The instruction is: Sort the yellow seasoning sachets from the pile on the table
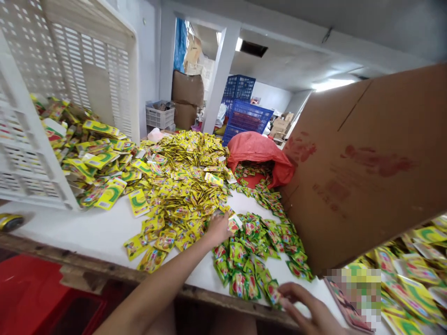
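Observation:
My left hand [219, 228] reaches over the middle of the table. Its fingers are closed round a small printed carton [235, 223], which is partly hidden by the hand. Nearer the front edge, my right hand [310, 307] has its thumb and forefinger at the edge of a green sachet [273, 293] and appears to pinch it. Green sachets with red fruit pictures [240, 256] lie spread between the two hands. To the left, yellow sachets [188, 200] form a large heap. Flat yellow cartons [111, 193] lie among them.
A white crate [134, 83] tipped on its side spills yellow cartons at left. A red sack [251, 146] opens onto green sachets. At right a large cardboard box [349, 172] leans over, with more cartons [415, 298] beside it. A red stool [31, 293] stands below the table edge.

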A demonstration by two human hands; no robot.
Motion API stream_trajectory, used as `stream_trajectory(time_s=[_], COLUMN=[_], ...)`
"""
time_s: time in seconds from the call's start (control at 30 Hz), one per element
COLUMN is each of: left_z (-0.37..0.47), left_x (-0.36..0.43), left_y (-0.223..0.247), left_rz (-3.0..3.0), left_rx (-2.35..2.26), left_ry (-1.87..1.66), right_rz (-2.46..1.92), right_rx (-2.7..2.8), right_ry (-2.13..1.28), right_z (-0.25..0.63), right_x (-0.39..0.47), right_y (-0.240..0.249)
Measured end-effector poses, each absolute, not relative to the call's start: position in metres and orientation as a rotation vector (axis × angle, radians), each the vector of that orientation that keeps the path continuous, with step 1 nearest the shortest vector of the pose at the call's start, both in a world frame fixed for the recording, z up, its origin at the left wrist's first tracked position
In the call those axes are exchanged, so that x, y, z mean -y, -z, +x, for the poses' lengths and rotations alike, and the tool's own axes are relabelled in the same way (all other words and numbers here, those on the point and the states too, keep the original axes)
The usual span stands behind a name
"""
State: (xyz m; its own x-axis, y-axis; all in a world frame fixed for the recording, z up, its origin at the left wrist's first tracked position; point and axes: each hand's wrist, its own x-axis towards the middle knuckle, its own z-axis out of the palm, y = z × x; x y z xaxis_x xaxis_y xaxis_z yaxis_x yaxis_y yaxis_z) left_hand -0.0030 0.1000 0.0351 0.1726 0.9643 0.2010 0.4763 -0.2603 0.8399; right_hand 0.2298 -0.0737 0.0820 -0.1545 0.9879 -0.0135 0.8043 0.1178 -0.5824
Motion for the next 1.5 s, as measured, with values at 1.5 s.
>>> stream_trajectory(time_s=[1.5], left_z=[-0.124], left_x=[-0.007], left_y=[0.008], left_rz=[0.880], left_rx=[-1.142], left_ry=[-1.334], right_rz=[-1.109], right_rx=[2.204], right_ry=[-0.568], right_z=[0.083], right_x=[-0.113], right_y=[-0.014])
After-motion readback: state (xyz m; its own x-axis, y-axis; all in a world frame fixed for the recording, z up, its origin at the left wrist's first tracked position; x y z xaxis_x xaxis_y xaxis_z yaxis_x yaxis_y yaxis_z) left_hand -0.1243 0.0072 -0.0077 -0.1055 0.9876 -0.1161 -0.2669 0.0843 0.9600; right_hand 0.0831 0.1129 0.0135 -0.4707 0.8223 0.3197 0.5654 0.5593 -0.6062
